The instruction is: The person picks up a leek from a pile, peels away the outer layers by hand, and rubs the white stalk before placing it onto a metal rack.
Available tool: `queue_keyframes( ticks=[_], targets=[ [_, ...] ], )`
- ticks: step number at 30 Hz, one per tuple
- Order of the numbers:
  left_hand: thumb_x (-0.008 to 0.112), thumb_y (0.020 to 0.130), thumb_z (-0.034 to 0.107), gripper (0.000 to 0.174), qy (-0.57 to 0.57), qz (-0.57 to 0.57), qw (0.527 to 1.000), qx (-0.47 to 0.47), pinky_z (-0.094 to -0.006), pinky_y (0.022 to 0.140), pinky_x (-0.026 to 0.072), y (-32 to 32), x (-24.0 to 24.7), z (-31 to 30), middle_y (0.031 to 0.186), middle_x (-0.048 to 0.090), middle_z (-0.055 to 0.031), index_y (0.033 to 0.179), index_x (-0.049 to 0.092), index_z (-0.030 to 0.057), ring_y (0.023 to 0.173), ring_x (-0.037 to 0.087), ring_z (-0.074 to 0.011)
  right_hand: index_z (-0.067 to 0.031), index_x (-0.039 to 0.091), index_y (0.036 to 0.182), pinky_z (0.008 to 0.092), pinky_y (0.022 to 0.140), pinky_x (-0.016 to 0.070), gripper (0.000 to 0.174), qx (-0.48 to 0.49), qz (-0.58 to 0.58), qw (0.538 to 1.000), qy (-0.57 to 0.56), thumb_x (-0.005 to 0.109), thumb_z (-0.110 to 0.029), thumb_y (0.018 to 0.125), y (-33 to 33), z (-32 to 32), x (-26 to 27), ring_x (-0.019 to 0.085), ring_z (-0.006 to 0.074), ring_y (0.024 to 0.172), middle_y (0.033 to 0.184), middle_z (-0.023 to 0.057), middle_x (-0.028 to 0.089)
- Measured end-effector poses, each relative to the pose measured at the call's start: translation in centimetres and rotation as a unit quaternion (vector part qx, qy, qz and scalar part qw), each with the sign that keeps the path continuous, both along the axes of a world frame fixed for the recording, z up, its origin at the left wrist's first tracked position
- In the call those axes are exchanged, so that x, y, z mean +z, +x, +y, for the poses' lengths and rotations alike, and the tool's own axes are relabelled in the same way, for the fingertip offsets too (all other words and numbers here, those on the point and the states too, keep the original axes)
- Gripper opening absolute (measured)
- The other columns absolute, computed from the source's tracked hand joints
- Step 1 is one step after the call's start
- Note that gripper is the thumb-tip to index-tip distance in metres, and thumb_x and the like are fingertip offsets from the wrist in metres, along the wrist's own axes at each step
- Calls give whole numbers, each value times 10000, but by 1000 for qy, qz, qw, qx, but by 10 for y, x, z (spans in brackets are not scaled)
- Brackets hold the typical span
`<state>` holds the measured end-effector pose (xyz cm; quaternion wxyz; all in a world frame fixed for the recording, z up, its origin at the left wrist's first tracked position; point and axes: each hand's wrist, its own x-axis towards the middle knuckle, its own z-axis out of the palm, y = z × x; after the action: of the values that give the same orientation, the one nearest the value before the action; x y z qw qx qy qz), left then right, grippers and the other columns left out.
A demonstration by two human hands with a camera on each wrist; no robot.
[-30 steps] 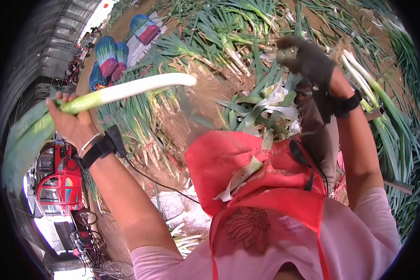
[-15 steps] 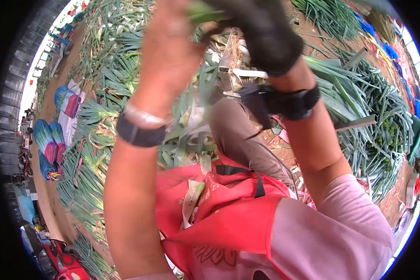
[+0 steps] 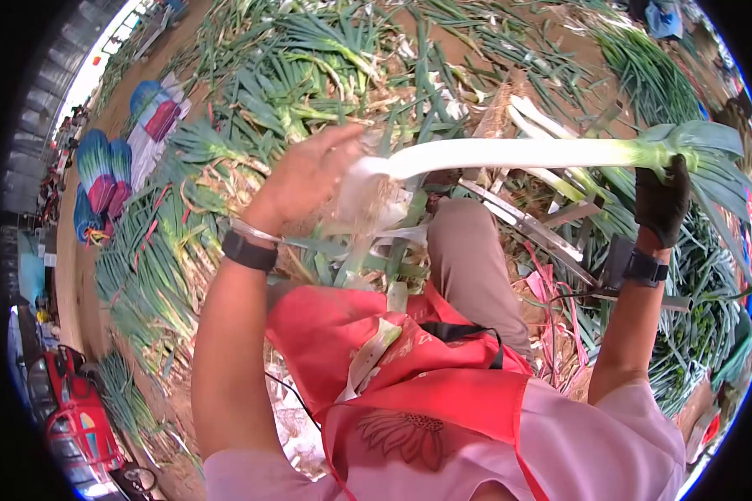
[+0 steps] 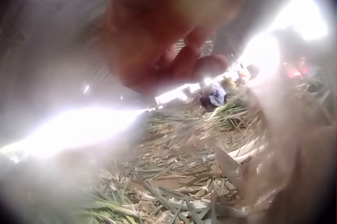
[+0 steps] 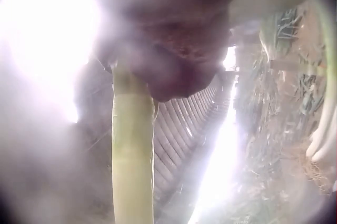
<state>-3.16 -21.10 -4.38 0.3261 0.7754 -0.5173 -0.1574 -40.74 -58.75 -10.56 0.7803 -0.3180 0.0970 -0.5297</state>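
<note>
Gloved right hand grips a smooth, gently curved white leek.

leek now in right hand, left hand near root end

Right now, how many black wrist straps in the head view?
2: left strap, behind the bare left hand; right strap, behind the dark-gloved right hand, which grips a leek. Neither is hidden.

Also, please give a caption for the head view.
A dark-gloved right hand grips a long leek where white stem meets green leaves.
</note>
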Motion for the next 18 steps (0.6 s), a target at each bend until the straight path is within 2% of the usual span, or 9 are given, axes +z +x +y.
queue_keyframes(
  ticks=[3, 5, 6, 9, 11, 13, 14, 16, 18],
  targets=[
    [547, 918, 314, 459, 55, 77, 995, -24, -311, 898, 453, -23, 3, 8, 1178, 607, -131, 1282, 518, 36, 1061, 588, -227, -27, 600, 1063, 483, 1001, 411, 265, 1, 17, 1000, -20, 628, -203, 866, 1, -1, 1, 558, 307, 1092, 1116, 138, 615],
    [566, 890, 280, 324, 16, -163, 986, -6, -359, 752, 504, -33, 3, 9, 982, 644, -127, 1149, 601, 90, 859, 640, -288, -22, 589, 1080, 473, 1000, 414, 281, -13, 40, 999, -27, 622, -207, 871, 2, -2, 3, 556, 303, 1093, 1123, 140, 609],
    [566, 890, 280, 324, 17, -162, 987, -6, -359, 752, 504, -33, 1, 8, 982, 644, -127, 1149, 601, 90, 859, 640, -288, -16, 578, 1097, 464, 999, 417, 297, -27, 59, 997, -34, 617, -211, 876, 3, -2, 2, 555, 298, 1094, 1129, 142, 603],
    [576, 865, 239, 163, -12, -298, 954, -20, -422, 603, 485, -18, -11, 9, 760, 613, -110, 967, 627, 123, 669, 602, -342, -10, 569, 1114, 444, 991, 427, 305, -85, 121, 984, -96, 590, -223, 898, -14, -47, -32, 558, 290, 1081, 1143, 149, 588],
    [566, 874, 203, 92, 70, -376, 921, 72, -438, 545, 461, 6, -23, 34, 645, 579, -92, 867, 612, 124, 600, 584, -346, -12, 568, 1124, 444, 985, 430, 308, -29, 137, 989, -47, 566, -237, 914, -21, -64, -38, 556, 302, 1083, 1165, 166, 579],
    [552, 891, 205, 100, 138, -383, 901, 149, -395, 546, 470, 36, -44, 89, 651, 591, -102, 877, 618, 131, 634, 600, -334, -13, 567, 1133, 444, 980, 434, 314, 30, 133, 991, -5, 542, -251, 930, -20, -75, -41, 555, 315, 1085, 1187, 184, 570],
    [563, 888, 198, 105, 129, -320, 919, 188, -370, 563, 480, 45, -56, 114, 710, 616, -104, 925, 626, 122, 641, 616, -309, -17, 570, 1132, 435, 942, 456, 324, -54, 157, 984, 56, 548, -265, 925, -21, -75, -42, 565, 318, 1066, 1165, 171, 585],
    [575, 886, 191, 131, 99, -236, 947, 194, -344, 580, 491, 38, -74, 100, 769, 642, -106, 973, 633, 112, 647, 633, -284, -35, 580, 1116, 439, 910, 465, 300, -114, 186, 976, 5, 556, -257, 917, -44, -81, -55, 572, 313, 1036, 1128, 148, 596],
    [561, 872, 298, 279, -120, -170, 959, 194, -398, 677, 514, 23, -66, 69, 948, 651, -153, 1018, 639, 73, 813, 646, -294, -53, 591, 1101, 444, 878, 474, 276, -149, 191, 970, -30, 564, -249, 909, -54, -84, -72, 580, 308, 1006, 1091, 124, 607]
  ],
)
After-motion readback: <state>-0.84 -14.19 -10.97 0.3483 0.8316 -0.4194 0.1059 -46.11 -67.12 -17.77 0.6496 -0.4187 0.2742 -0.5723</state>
